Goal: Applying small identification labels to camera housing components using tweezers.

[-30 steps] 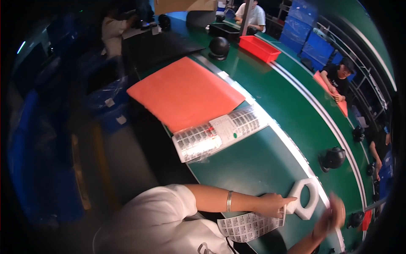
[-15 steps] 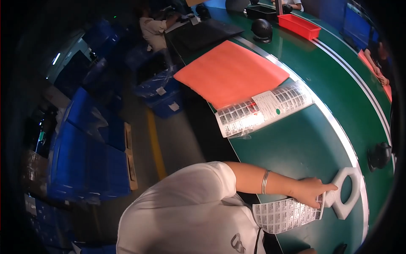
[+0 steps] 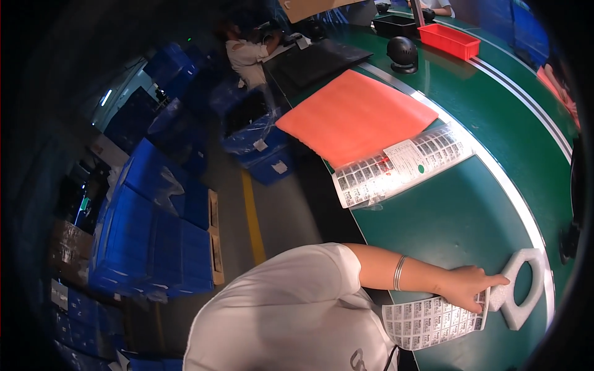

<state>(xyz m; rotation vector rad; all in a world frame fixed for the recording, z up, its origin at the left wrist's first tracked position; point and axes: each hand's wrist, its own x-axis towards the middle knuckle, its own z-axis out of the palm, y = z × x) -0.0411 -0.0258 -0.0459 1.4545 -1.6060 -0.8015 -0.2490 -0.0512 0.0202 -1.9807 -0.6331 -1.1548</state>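
Observation:
My left hand (image 3: pixel 465 286) reaches across the green table with its index finger stretched out onto a white foam piece (image 3: pixel 530 290) that has a large rounded opening. The thumb bends down over the end of a curved sheet of printed labels (image 3: pixel 427 321), which the hand grips by that edge. Part of the sheet lies under the hand, and its near end runs down beside my body. My right hand is out of the picture.
Further along the green table (image 3: pixel 433 216) lie a larger label sheet (image 3: pixel 405 164) in clear film and an orange foam sheet (image 3: pixel 359 117). Beyond are a black dome-shaped device (image 3: pixel 402 54) and a red bin (image 3: pixel 448 41). Blue boxes (image 3: pixel 161 229) stand on the left; a co-worker (image 3: pixel 249 59) sits behind.
The whole view has shifted, so everything appears further right and slightly lower. My left hand keeps its place on the label sheet and foam. A sliver of hand at the bottom edge has gone out of view.

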